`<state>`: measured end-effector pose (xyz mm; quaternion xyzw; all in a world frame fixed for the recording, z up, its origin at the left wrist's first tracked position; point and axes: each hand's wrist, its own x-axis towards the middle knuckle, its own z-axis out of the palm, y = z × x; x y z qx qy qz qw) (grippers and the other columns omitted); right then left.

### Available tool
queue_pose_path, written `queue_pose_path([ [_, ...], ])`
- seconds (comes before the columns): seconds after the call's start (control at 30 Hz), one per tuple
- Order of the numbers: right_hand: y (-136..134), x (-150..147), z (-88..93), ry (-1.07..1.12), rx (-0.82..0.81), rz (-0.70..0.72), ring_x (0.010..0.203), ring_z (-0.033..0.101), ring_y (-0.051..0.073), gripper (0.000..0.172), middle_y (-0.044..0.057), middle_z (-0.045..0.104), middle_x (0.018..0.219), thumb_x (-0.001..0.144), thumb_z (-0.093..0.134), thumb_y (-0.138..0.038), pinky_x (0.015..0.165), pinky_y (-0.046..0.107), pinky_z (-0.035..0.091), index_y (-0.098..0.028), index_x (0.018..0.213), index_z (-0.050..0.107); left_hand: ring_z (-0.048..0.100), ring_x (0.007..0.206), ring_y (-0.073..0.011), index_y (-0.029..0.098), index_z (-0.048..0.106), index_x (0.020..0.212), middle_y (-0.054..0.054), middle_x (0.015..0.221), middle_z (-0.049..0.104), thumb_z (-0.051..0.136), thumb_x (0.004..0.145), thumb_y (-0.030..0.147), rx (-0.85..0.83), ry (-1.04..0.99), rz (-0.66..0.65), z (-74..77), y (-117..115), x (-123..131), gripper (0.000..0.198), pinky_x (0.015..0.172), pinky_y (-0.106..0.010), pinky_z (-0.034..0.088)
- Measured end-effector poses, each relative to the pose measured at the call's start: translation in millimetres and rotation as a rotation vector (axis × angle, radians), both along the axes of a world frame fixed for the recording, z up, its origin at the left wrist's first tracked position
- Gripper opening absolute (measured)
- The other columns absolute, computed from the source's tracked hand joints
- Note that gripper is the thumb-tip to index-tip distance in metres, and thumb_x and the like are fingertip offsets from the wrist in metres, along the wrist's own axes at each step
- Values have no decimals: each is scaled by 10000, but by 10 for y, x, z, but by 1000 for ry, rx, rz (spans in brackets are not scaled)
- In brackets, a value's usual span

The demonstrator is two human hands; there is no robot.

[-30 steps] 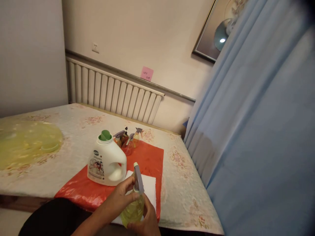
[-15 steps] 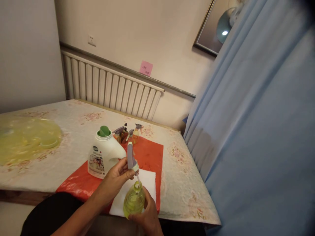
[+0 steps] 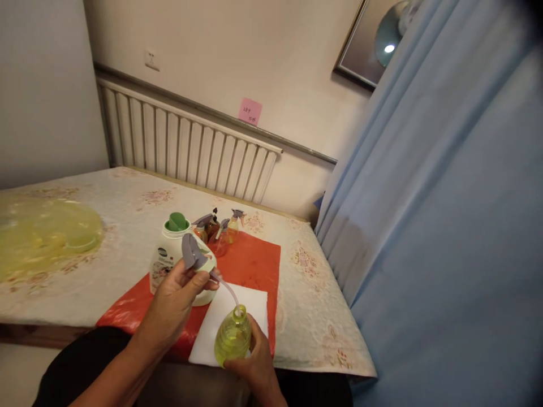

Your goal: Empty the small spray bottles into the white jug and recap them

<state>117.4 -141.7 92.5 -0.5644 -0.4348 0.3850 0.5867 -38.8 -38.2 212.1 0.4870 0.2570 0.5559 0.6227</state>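
Observation:
My left hand (image 3: 186,291) grips a grey spray head (image 3: 195,254) by its pale collar, tilted to the left. From the collar a clear dip tube (image 3: 229,288) bends down into the open neck of a yellow-green ribbed bottle (image 3: 232,339). Wrapped around that bottle is my right hand (image 3: 258,356), holding it a little tilted above a white cloth (image 3: 207,342). Right behind my left hand stands a white jug (image 3: 163,254) with a green cup (image 3: 177,221) in its mouth, partly hidden by the hand and spray head.
Several spray bottles (image 3: 220,243) stand behind the jug. A red sheet (image 3: 250,263) lies under the cloth on the floral tablecloth (image 3: 309,294). Farther left is a translucent yellow sheet-like item (image 3: 46,232). Blue curtains (image 3: 445,198) hang at the right; a radiator (image 3: 186,144) lines the wall.
My left hand has moved left and slightly up with the spray head, tilting it. More of the dip tube shows, now bent. My right hand still holds the bottle in nearly the same place.

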Motion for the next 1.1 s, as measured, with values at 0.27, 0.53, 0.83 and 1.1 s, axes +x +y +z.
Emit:
queue_pose_path([
  [0.27,-30,-7,31,1,-3,-1,1088,612,280,810,47,676,1141,421,772,-69,950,341,473,-186,1202,592,644,668,-131,179,640,947,-5,813,718,761,716,393,-24,-49,50,9,2,-20,338,660,-232,536],
  [0.53,-29,6,-10,-10,24,1,1071,626,284,812,46,686,1122,429,785,-82,955,357,478,-191,1211,594,637,650,-110,187,616,966,24,800,710,751,741,381,-14,-69,63,74,-7,-54,327,667,-217,528],
  [0.83,-25,26,-72,-11,-4,-19,1171,571,307,890,62,649,1213,395,814,-73,1023,379,430,-183,1247,577,641,647,-105,197,614,958,29,807,714,751,742,378,-12,-70,61,85,-8,-49,313,661,-208,528],
  [1.1,-26,27,-73,-40,15,-16,1119,606,287,850,54,676,1169,410,803,-64,988,354,459,-186,1224,589,640,668,-115,196,609,968,28,810,707,742,747,381,-9,-58,70,89,-6,-54,317,673,-225,527],
])
